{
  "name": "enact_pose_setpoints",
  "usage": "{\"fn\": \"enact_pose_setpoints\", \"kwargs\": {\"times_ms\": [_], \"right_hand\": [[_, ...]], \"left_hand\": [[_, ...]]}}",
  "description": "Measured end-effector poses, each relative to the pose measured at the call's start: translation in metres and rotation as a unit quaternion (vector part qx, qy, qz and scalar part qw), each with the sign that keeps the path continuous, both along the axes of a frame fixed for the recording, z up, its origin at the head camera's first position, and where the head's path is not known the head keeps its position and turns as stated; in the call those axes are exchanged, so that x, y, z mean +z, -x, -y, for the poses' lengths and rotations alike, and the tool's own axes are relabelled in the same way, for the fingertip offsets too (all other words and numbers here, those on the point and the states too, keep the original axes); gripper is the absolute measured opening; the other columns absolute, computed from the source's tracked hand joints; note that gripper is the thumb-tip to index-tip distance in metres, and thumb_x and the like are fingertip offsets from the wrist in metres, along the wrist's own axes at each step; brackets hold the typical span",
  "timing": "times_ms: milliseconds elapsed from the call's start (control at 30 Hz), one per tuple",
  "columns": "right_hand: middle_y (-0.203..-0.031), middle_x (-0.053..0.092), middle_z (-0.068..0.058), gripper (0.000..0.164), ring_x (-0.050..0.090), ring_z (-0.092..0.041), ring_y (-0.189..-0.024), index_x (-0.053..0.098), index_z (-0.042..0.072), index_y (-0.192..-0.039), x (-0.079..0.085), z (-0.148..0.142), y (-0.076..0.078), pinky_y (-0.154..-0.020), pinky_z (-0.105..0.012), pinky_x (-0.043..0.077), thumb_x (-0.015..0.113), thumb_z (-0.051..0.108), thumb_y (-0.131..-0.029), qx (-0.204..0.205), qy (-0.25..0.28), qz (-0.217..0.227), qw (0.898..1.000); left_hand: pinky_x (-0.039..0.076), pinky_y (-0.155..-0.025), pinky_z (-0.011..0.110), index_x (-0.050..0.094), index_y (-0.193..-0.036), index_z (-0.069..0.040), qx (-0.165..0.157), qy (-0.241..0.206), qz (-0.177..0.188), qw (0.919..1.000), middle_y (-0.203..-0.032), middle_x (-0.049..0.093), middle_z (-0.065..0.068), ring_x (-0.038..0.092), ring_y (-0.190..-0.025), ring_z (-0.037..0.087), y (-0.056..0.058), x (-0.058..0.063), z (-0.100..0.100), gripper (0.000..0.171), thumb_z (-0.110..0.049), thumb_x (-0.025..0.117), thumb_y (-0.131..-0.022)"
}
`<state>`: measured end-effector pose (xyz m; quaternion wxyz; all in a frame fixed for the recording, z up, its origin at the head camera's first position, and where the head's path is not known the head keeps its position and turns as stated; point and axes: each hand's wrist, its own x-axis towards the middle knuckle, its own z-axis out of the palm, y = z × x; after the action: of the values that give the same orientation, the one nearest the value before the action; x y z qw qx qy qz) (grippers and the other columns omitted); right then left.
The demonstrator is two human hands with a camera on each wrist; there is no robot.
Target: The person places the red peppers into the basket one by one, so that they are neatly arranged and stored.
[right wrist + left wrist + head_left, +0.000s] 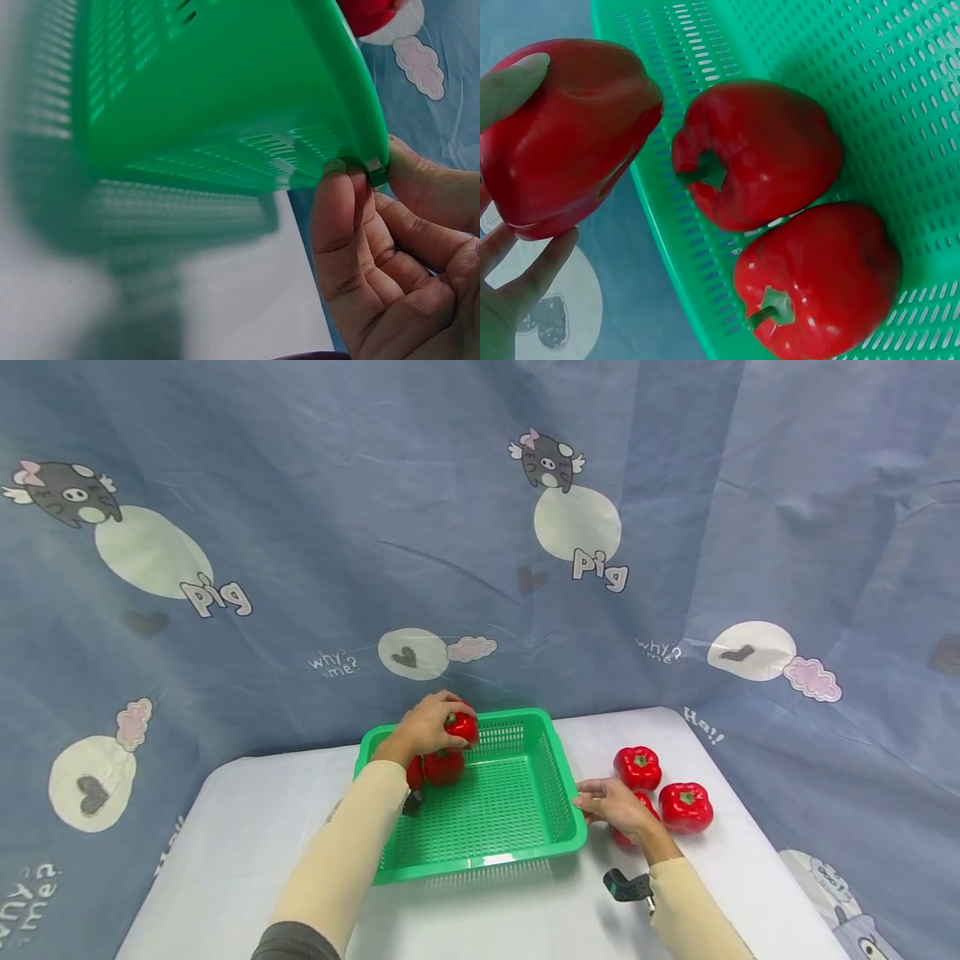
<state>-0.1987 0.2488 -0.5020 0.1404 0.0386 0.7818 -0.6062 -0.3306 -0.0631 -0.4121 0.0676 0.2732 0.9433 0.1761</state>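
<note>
My left hand (429, 724) grips a red bell pepper (570, 135) above the back left part of a green plastic basket (564, 760). In the left wrist view, thumb and fingers span this pepper's sides. Two more red peppers lie in the basket beneath it, a rear one (757, 154) and one beside it (821, 281), both with green stems. At the basket's right side, my right hand (611, 806) pinches the rim (360, 97) between thumb and curled fingers. Part of a red pepper (622, 837) shows behind the right hand on the table.
Two further red peppers, one at the back (637, 768) and one at the right (686, 807), stand on the white table (277, 810) right of the basket. Behind the table hangs a blue printed cloth (450, 527).
</note>
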Motion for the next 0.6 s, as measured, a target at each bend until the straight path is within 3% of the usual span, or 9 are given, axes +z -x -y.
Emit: {"fn": "enact_pose_setpoints", "kwargs": {"times_ms": [333, 600], "right_hand": [[-0.103, 0.069, -0.019, 0.04, 0.066, -0.02, -0.075, 0.055, -0.013, -0.125, 0.001, 0.0, -0.001, -0.075, -0.031, 0.057, 0.064, 0.009, -0.092, 0.001, 0.006, -0.001, 1.0], [-0.102, 0.07, -0.018, 0.04, 0.066, -0.02, -0.074, 0.056, -0.013, -0.124, -0.001, 0.0, 0.0, -0.074, -0.03, 0.057, 0.065, 0.009, -0.092, -0.004, 0.009, 0.005, 1.0]], "left_hand": [[0.048, -0.091, 0.053, 0.065, -0.122, -0.027, -0.01, 0.007, -0.012, 0.9999, -0.137, 0.046, 0.005, 0.04, -0.126, 0.03, 0.002, -0.01, -0.012, 0.041, -0.026, 0.077, -0.083], [0.051, -0.089, 0.049, 0.066, -0.12, -0.025, -0.009, -0.02, -0.023, 0.9995, -0.135, 0.048, 0.007, 0.042, -0.122, 0.03, 0.002, -0.02, -0.021, 0.04, -0.025, 0.078, -0.082]]}}
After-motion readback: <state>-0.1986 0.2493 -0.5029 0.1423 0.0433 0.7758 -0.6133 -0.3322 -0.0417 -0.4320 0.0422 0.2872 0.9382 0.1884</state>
